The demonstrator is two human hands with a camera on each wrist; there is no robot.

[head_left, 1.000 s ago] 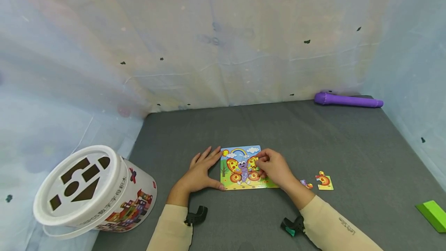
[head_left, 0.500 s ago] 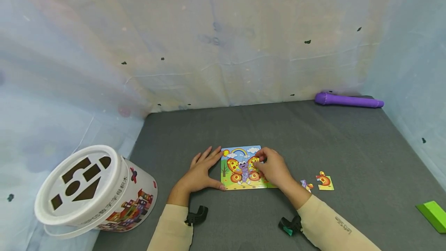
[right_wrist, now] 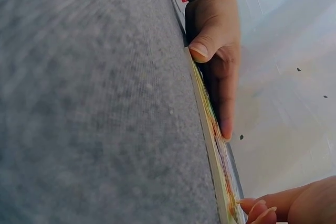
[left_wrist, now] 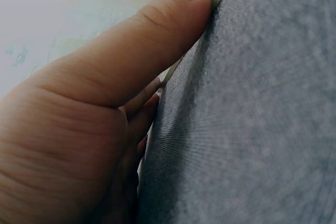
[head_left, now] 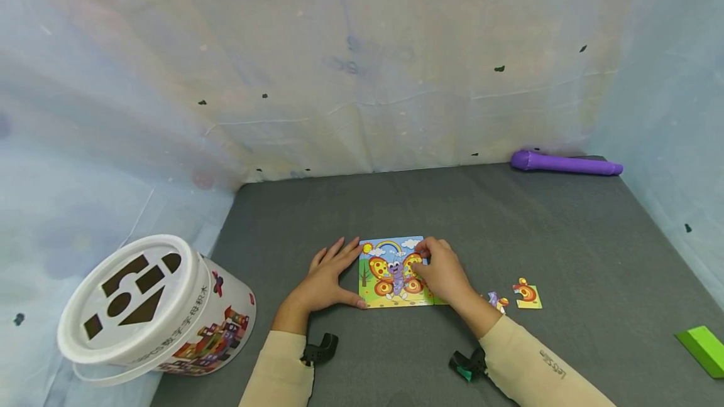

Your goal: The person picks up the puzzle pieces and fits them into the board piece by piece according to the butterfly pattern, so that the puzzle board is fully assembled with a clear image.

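Note:
A butterfly jigsaw puzzle [head_left: 390,278] lies flat on the grey table. My left hand [head_left: 325,278] rests along its left side, fingers spread and straight, with the thumb at the lower left corner. At the right wing, my right hand [head_left: 444,269] pinches a puzzle piece between thumb and forefinger, largely covered by the fingers. In the right wrist view, the right fingertips [right_wrist: 257,209] touch the puzzle's top face. A green strip of puzzle shows below the right hand. Two loose pieces lie to the right: a corner piece [head_left: 528,296] and a purple-and-yellow piece [head_left: 498,301] partly behind the right wrist.
A white bucket [head_left: 226,306] with a shape-hole lid stands at the left. Across the back right lies a purple stick [head_left: 565,163]. A green block [head_left: 703,349] sits near the right edge. Patterned cloth [head_left: 362,80] hangs behind the table.
My right hand has shifted slightly left, its thumb lying more over the right wing, and the loose purple-and-yellow piece shows more. The left hand has stayed still.

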